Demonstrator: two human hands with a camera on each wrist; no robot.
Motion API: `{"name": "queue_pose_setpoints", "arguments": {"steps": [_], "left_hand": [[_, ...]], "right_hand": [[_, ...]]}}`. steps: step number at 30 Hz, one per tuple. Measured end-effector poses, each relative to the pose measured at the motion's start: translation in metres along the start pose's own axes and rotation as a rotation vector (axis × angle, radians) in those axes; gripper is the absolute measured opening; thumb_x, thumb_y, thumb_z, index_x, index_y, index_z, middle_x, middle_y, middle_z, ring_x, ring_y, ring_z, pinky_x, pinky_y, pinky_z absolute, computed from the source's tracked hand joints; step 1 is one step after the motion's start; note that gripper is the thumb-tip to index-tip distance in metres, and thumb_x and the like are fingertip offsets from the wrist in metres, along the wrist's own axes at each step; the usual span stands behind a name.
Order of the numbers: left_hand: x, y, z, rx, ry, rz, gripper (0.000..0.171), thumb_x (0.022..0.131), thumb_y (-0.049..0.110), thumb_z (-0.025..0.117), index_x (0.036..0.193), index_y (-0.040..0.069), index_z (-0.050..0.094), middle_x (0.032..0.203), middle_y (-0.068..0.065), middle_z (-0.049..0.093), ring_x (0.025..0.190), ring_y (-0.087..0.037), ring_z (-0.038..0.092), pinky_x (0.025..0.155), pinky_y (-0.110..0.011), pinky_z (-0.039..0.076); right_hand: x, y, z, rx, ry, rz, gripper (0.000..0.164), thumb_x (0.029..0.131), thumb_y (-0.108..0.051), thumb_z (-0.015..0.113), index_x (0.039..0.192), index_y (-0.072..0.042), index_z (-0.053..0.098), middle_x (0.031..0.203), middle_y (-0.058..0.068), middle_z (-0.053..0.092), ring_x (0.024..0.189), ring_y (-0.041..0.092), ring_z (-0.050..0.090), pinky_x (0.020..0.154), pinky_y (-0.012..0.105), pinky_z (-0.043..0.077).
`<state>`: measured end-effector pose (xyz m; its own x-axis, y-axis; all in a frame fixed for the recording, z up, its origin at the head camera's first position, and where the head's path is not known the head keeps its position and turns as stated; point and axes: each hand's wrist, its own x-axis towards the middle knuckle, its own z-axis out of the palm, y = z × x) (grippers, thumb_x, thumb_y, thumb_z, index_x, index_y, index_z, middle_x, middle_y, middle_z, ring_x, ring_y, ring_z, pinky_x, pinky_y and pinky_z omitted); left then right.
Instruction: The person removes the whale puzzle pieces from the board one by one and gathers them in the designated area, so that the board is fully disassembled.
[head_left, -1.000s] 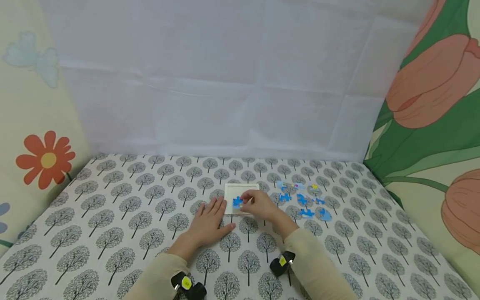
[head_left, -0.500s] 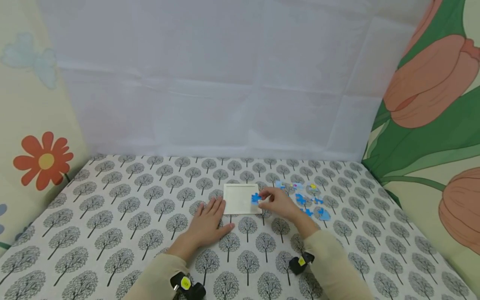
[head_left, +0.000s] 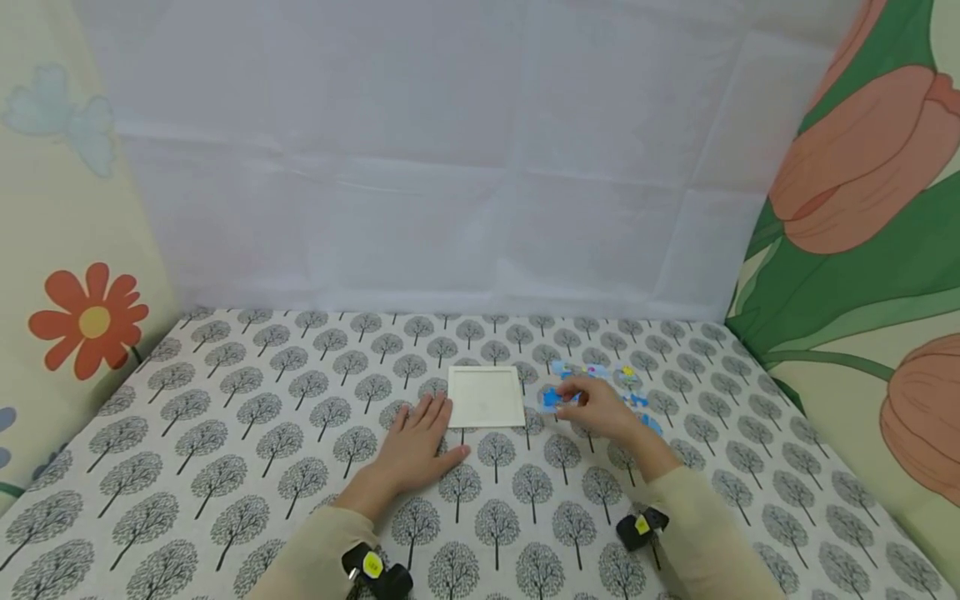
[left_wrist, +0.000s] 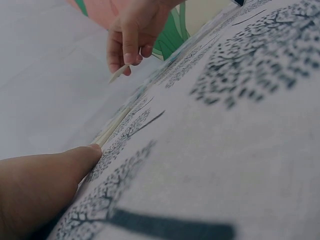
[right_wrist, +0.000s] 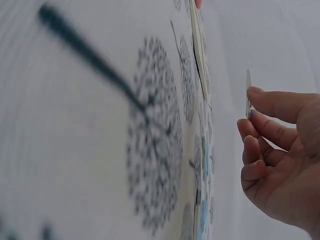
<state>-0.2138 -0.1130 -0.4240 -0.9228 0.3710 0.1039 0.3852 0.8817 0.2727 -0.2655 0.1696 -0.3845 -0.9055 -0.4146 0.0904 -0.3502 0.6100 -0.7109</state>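
A white square puzzle tray (head_left: 486,397) lies on the tree-print cloth. My left hand (head_left: 417,442) lies flat on the cloth, its fingertips at the tray's left edge (left_wrist: 111,129). My right hand (head_left: 600,408) is to the right of the tray and pinches a blue puzzle piece (head_left: 553,398) between thumb and fingers, lifted off the cloth; the piece (right_wrist: 247,94) shows edge-on in the right wrist view. Several loose blue pieces (head_left: 630,393) lie on the cloth behind and beside that hand.
A white fabric wall stands at the back. Flower-print panels (head_left: 862,225) close in both sides. The tree-print cloth (head_left: 247,433) covers the whole table.
My right hand has carried the blue piece from over the tray rightwards, off the tray and towards the loose pieces. The left hand has stayed put.
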Motion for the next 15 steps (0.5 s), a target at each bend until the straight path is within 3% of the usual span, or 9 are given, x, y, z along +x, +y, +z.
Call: {"name": "queue_pose_setpoints", "arguments": {"steps": [8, 15], "left_hand": [[-0.001, 0.001, -0.002, 0.0, 0.003, 0.004, 0.075, 0.085, 0.05, 0.04, 0.136, -0.002, 0.019, 0.14, -0.016, 0.014, 0.128, -0.029, 0.008, 0.1, -0.046, 0.002], [-0.001, 0.001, -0.002, -0.008, 0.013, 0.009, 0.074, 0.085, 0.048, 0.042, 0.135, -0.003, 0.021, 0.139, -0.017, 0.016, 0.127, -0.031, 0.009, 0.1, -0.048, 0.003]], "right_hand": [[-0.01, 0.013, -0.013, 0.01, -0.021, -0.003, 0.024, 0.076, -0.009, 0.065, 0.097, 0.001, 0.058, 0.087, 0.006, 0.054, 0.062, 0.017, 0.044, 0.049, 0.03, 0.039], [-0.013, 0.018, -0.015, 0.012, -0.059, 0.055, 0.023, 0.075, -0.006, 0.065, 0.096, 0.001, 0.058, 0.082, 0.004, 0.053, 0.064, 0.017, 0.045, 0.052, 0.029, 0.041]]}}
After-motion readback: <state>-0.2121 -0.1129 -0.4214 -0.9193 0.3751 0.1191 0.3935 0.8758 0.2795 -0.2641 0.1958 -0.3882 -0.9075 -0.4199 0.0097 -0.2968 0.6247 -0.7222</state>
